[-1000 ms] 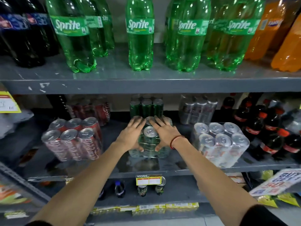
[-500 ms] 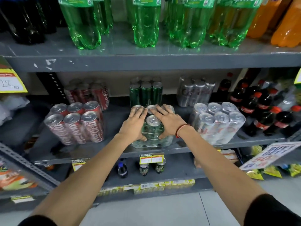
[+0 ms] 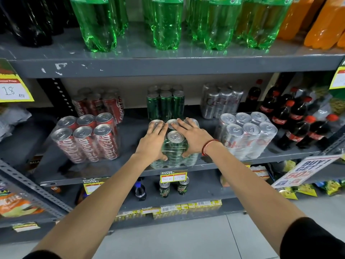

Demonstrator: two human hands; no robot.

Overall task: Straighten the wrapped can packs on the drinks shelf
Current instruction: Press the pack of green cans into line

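A wrapped pack of green cans (image 3: 174, 152) stands at the front middle of the grey drinks shelf (image 3: 130, 176). My left hand (image 3: 153, 141) lies over its left top, thumb pressed on the front. My right hand (image 3: 190, 136), with a red cord at the wrist, covers its right top the same way. Both hands grip the pack. A wrapped red Coca-Cola pack (image 3: 85, 139) leans at the left front. At the right front sits a wrapped silver can pack (image 3: 246, 135). Three more packs stand behind: red (image 3: 99, 105), green (image 3: 165, 103), silver (image 3: 220, 101).
Small cola bottles (image 3: 298, 124) crowd the shelf's right end. Large green bottles (image 3: 166, 23), dark ones and orange ones stand on the shelf above. Price tags hang at the left (image 3: 13, 88) and on the shelf edge (image 3: 173, 177). A promo sign (image 3: 306, 171) sticks out at the lower right.
The view has dropped and pulled back a little. Both hands stay on the green pack, which sits nearly where it was at the shelf front.
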